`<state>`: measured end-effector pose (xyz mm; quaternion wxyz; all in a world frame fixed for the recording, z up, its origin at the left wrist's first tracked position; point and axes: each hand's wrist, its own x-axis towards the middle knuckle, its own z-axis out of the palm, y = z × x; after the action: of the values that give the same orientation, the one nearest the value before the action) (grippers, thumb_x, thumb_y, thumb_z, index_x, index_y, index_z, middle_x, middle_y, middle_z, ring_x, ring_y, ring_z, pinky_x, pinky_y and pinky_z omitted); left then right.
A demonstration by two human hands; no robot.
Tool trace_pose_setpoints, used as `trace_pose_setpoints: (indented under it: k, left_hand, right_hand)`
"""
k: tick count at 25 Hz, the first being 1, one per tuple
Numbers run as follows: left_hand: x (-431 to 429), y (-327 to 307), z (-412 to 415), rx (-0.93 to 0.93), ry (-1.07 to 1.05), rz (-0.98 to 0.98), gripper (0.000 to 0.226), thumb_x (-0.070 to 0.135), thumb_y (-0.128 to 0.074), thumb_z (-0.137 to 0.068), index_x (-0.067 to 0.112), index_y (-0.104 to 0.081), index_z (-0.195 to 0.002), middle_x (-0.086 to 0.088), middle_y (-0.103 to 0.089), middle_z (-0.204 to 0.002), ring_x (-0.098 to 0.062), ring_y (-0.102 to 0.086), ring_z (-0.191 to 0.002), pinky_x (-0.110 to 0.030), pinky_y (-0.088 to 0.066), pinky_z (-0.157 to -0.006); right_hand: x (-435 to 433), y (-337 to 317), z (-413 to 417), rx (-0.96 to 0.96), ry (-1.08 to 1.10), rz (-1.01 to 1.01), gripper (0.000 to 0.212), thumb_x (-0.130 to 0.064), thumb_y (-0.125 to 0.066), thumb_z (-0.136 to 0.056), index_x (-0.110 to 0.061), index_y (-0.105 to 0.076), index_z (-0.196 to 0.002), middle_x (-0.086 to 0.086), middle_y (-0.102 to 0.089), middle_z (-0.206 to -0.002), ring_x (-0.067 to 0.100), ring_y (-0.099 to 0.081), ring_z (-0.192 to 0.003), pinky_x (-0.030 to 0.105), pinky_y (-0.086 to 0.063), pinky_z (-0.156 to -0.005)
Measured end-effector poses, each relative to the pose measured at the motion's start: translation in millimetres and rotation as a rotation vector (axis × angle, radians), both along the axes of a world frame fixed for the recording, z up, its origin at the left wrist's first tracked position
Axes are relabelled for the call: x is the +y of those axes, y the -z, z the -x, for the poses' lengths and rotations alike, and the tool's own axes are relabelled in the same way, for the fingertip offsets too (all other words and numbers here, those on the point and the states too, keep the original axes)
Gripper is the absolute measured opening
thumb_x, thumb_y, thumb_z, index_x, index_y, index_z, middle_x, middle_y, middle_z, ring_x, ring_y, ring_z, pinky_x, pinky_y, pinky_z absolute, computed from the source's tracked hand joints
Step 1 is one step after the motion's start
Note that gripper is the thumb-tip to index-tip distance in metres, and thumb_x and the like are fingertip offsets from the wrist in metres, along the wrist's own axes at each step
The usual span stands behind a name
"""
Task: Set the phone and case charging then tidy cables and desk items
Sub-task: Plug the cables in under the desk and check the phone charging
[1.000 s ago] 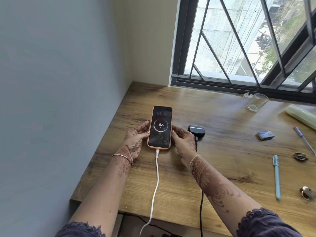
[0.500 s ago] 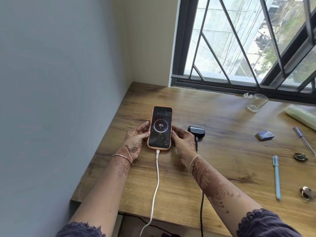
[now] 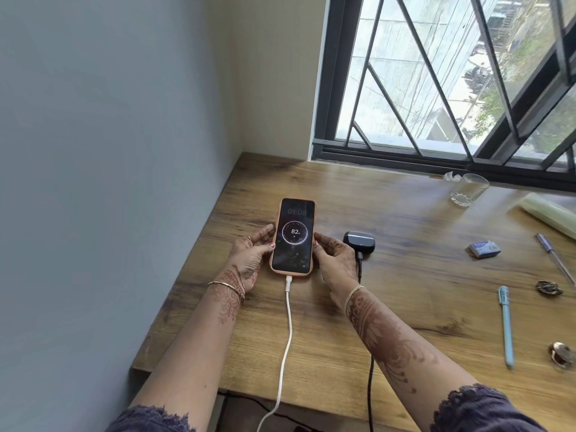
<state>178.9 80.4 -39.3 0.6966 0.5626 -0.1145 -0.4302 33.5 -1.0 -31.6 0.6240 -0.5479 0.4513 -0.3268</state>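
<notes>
A phone (image 3: 294, 235) in a peach cover lies flat on the wooden desk (image 3: 405, 307), its screen lit with 82 and a charging ring. A white cable (image 3: 287, 332) is plugged into its near end and runs off the desk's front edge. My left hand (image 3: 251, 255) touches the phone's left side and my right hand (image 3: 335, 260) its right side, fingers on the edges. Just right of my right hand sits a dark earbud case (image 3: 359, 242) with a black cable (image 3: 370, 397) plugged into it; my right forearm hides part of that cable.
A glass (image 3: 468, 189) stands by the window frame. On the right lie a pale green roll (image 3: 551, 215), a small blue box (image 3: 484, 248), a purple pen (image 3: 554, 260), a light blue pen (image 3: 506, 325) and two small metallic items (image 3: 548, 287) (image 3: 561, 355). A wall borders the left.
</notes>
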Motion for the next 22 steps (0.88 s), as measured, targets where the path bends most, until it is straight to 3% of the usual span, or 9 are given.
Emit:
trace_pose_setpoints:
  k: [2,4,6,9,13,17,19,22]
  left_hand:
    - [0,1,0,-0.009,0.0,-0.014,0.048,-0.024,-0.047,-0.082,-0.007,-0.051,-0.127,-0.004,-0.066,-0.099,-0.005,-0.065,-0.083,-0.013,-0.055,-0.074]
    - [0,2,-1,-0.013,-0.008,-0.021,0.047,-0.024,-0.047,-0.081,-0.008,-0.052,-0.125,-0.004,-0.067,-0.096,-0.002,-0.067,-0.079,-0.013,-0.055,-0.072]
    - [1,3,-2,-0.008,-0.019,-0.026,0.047,-0.025,-0.048,-0.081,-0.008,-0.054,-0.124,-0.005,-0.067,-0.097,-0.002,-0.068,-0.079,-0.013,-0.055,-0.073]
    - [1,2,-1,-0.003,-0.041,-0.015,0.047,-0.024,-0.049,-0.081,-0.009,-0.053,-0.125,-0.011,-0.065,-0.107,-0.008,-0.065,-0.087,-0.014,-0.055,-0.076]
    - [1,5,2,-0.04,-0.064,-0.012,0.045,-0.023,-0.051,-0.081,-0.01,-0.052,-0.124,-0.022,-0.059,-0.121,-0.01,-0.063,-0.09,-0.016,-0.053,-0.081]
    - [0,6,6,-0.131,-0.092,-0.04,0.042,-0.022,-0.053,-0.081,-0.01,-0.054,-0.121,-0.017,-0.063,-0.113,-0.008,-0.065,-0.085,-0.012,-0.054,-0.077]
    - [0,5,8,-0.16,-0.097,-0.038,0.04,-0.021,-0.053,-0.082,-0.011,-0.054,-0.121,-0.012,-0.064,-0.105,-0.014,-0.062,-0.089,-0.01,-0.054,-0.074]
    - [1,4,10,-0.186,-0.097,-0.048,0.039,-0.02,-0.052,-0.083,-0.011,-0.054,-0.12,-0.015,-0.062,-0.109,-0.011,-0.061,-0.086,-0.01,-0.054,-0.073]
  right_hand:
    - [0,0,0,0.041,-0.005,0.041,0.026,-0.016,-0.065,-0.089,-0.015,-0.068,-0.114,-0.002,-0.071,-0.111,0.006,-0.065,-0.1,0.026,-0.052,-0.093]
    - [0,-1,0,0.067,-0.013,0.063,0.027,-0.017,-0.064,-0.089,-0.016,-0.068,-0.115,-0.004,-0.07,-0.111,0.004,-0.065,-0.1,0.013,-0.051,-0.086]
    - [1,-2,0,0.104,-0.018,0.081,0.027,-0.017,-0.063,-0.09,-0.017,-0.068,-0.116,-0.006,-0.07,-0.11,0.003,-0.064,-0.099,0.0,-0.046,-0.073]
    - [2,-3,0,0.183,-0.005,0.121,0.025,-0.022,-0.063,-0.09,-0.021,-0.068,-0.114,-0.009,-0.069,-0.104,0.001,-0.063,-0.091,-0.006,-0.04,-0.06]
    - [2,4,-4,0.263,0.038,0.208,0.025,-0.024,-0.064,-0.088,-0.023,-0.069,-0.112,-0.002,-0.07,-0.105,0.008,-0.064,-0.092,0.013,-0.048,-0.076]
    - [3,7,-7,0.293,0.047,0.243,0.025,-0.024,-0.064,-0.088,-0.021,-0.069,-0.112,-0.002,-0.068,-0.1,0.011,-0.063,-0.094,0.025,-0.051,-0.086]
    - [4,7,-6,0.295,0.059,0.254,0.025,-0.023,-0.064,-0.088,-0.02,-0.07,-0.111,-0.002,-0.067,-0.098,0.012,-0.063,-0.094,0.026,-0.051,-0.086]
    - [3,5,-5,0.309,0.055,0.254,0.025,-0.024,-0.064,-0.088,-0.02,-0.069,-0.112,-0.004,-0.065,-0.097,0.011,-0.062,-0.093,0.023,-0.048,-0.083]
